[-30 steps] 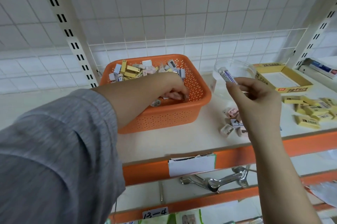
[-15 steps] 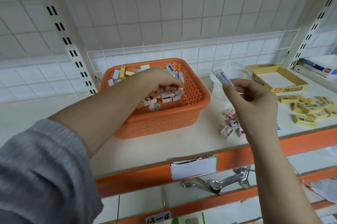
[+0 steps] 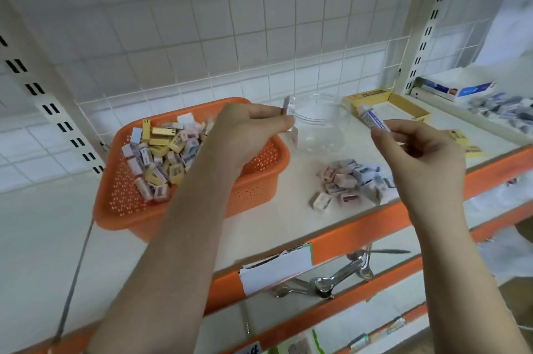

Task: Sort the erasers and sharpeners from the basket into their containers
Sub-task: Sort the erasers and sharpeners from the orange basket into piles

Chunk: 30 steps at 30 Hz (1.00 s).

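Observation:
An orange basket (image 3: 259, 180) on the shelf holds several mixed erasers and sharpeners (image 3: 161, 151). Above the basket's right rim, my left hand (image 3: 251, 131) pinches a small pale piece (image 3: 287, 107) next to a clear plastic tub (image 3: 320, 125). Over to the right, my right hand (image 3: 418, 157) holds a white and blue eraser (image 3: 373, 118) up between thumb and fingers. A pile of sharpeners (image 3: 349, 180) lies on the shelf below the tub. A yellow cardboard box (image 3: 386, 101) stands behind the right hand, with yellow erasers (image 3: 464, 141) loose beside it.
The white shelf has an orange front edge (image 3: 346, 238) with a paper label (image 3: 277, 270). White wire grid (image 3: 259, 50) backs the shelf. Metal tools (image 3: 340, 275) lie on the lower shelf. Boxed goods (image 3: 461, 91) sit on the neighbouring shelf at right.
My left hand has come up out of the basket with a small piece and moved right toward the clear tub. My right hand still holds its eraser; the view has shifted left.

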Each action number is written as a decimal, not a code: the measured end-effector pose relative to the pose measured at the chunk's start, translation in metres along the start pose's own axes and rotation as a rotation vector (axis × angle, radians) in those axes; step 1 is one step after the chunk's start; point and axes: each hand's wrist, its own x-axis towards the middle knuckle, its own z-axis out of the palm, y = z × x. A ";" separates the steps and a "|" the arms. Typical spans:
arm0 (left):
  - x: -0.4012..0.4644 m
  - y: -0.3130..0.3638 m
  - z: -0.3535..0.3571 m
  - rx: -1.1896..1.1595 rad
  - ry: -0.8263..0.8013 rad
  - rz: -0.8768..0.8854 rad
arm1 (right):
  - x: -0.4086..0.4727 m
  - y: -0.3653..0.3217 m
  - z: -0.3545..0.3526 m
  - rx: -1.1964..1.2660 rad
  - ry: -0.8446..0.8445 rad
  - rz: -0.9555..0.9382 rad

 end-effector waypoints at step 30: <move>0.030 0.079 0.375 0.174 0.070 0.149 | 0.294 0.185 -0.301 -0.756 0.045 0.284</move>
